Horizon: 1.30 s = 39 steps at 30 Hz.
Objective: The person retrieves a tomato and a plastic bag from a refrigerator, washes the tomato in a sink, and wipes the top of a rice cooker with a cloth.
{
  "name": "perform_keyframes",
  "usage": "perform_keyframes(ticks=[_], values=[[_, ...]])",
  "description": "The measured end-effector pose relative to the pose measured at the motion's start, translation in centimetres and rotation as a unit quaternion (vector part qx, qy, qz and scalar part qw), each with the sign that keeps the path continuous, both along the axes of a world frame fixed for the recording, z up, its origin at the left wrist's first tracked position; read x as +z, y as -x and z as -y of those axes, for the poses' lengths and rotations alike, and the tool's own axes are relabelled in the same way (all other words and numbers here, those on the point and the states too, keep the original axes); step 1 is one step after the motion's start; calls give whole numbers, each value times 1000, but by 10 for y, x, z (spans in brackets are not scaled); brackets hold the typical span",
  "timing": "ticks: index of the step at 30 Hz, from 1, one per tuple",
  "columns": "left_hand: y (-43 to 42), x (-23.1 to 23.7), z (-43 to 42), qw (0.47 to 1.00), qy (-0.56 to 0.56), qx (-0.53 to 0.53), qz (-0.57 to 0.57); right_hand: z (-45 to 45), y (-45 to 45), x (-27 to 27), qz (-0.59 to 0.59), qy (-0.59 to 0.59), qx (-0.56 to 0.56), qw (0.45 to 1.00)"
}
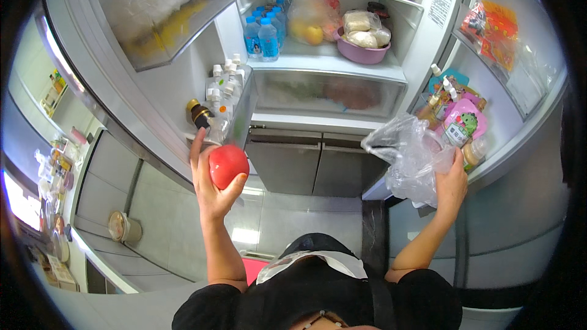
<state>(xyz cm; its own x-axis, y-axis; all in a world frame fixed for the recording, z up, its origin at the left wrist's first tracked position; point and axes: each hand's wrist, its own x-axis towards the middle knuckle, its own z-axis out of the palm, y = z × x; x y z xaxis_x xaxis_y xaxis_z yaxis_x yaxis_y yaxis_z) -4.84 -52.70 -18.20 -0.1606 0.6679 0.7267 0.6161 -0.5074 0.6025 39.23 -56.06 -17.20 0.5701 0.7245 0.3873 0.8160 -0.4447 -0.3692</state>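
In front of the open refrigerator, my left hand (pixel 214 183) holds a red tomato (pixel 229 166), with the index finger stretched up toward the left door's bin. In that bin stand a dark bottle with a gold cap (pixel 200 113) and several white-capped pouches (pixel 224 83). My right hand (pixel 451 188) grips a crumpled clear plastic bag (pixel 412 160) beside the right door's lower bin. A pink spouted pouch (pixel 464 121) and a jar (pixel 474 152) sit in the bin just past my right fingers. The bag's contents, if any, cannot be made out.
On the fridge shelf (pixel 316 62) stand blue-capped water bottles (pixel 268 39), bagged fruit (pixel 314 23) and a purple basin (pixel 363 52) with wrapped food. Below is a clear drawer (pixel 330 96). A lidded bucket (pixel 124 228) stands on the floor at left, near a cluttered counter (pixel 85 165).
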Motion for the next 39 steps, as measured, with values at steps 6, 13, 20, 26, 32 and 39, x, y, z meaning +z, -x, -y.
perform_keyframes(ticks=[6, 13, 20, 26, 32, 39], values=[[5, 12, 3, 993, 58, 25, -100, -5, 20, 6, 9, 46, -49, 998], [-32, 22, 9, 993, 92, -2, -76, 5, 52, 4, 11, 29, 11, 999], [-73, 22, 18, 980, 37, -193, 26, 13, 147, 23, -47, -57, 163, 984], [-69, 27, 28, 969, -101, -212, 72, 43, 156, 45, -71, -214, 313, 923], [-75, 18, -3, 923, -47, -243, 295, 18, 156, 46, -243, -267, 231, 904], [-66, 5, -76, 753, 122, -339, 551, -62, 141, -3, -111, -113, 242, 957]])
